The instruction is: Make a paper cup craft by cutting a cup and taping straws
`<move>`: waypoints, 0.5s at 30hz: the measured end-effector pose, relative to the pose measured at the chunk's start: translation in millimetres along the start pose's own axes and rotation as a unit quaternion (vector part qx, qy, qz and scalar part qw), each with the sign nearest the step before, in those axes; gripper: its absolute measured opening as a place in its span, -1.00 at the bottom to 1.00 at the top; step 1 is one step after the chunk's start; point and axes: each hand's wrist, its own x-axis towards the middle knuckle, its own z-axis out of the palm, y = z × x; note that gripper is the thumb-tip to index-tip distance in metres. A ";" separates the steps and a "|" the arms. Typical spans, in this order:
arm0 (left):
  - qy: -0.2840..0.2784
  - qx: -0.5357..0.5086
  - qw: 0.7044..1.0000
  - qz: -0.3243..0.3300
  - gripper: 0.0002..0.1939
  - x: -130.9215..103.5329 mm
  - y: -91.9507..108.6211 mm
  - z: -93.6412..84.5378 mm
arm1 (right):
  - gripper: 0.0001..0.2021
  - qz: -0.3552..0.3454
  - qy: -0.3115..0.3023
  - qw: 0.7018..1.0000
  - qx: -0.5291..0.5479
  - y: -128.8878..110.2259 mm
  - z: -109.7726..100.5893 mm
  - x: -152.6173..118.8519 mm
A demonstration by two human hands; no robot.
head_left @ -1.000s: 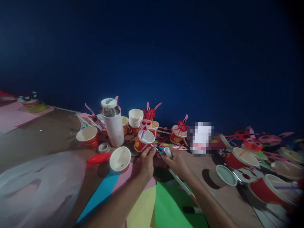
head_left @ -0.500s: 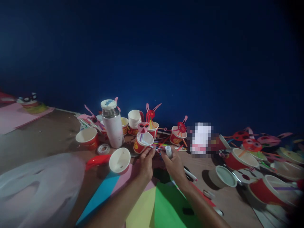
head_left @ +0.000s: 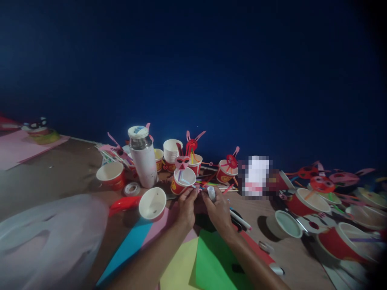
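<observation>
- The red paper cup (head_left: 179,187), topped by a pink paper face (head_left: 182,162), stands upright just beyond the left hand (head_left: 187,203); flask (head_left: 144,165) to its left, green paper (head_left: 216,257) nearer the person.
- Left thumb and fingers meet in a pinch just beside the cup; what lies between them is too small to tell.
- Right hand (head_left: 220,210), right of the cup, is wrapped around a white tube (head_left: 212,194).
- The cup should be light and easily dented: hold below its rim, sparing the flimsy face.
- The tube looks stiff, perhaps slippery; grip its middle.
</observation>
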 end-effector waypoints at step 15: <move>-0.019 0.015 1.000 0.004 -0.79 1.5 -2.3 -0.9 | -0.82 -0.040 0.004 0.998 -0.049 1.4 0.2 1.9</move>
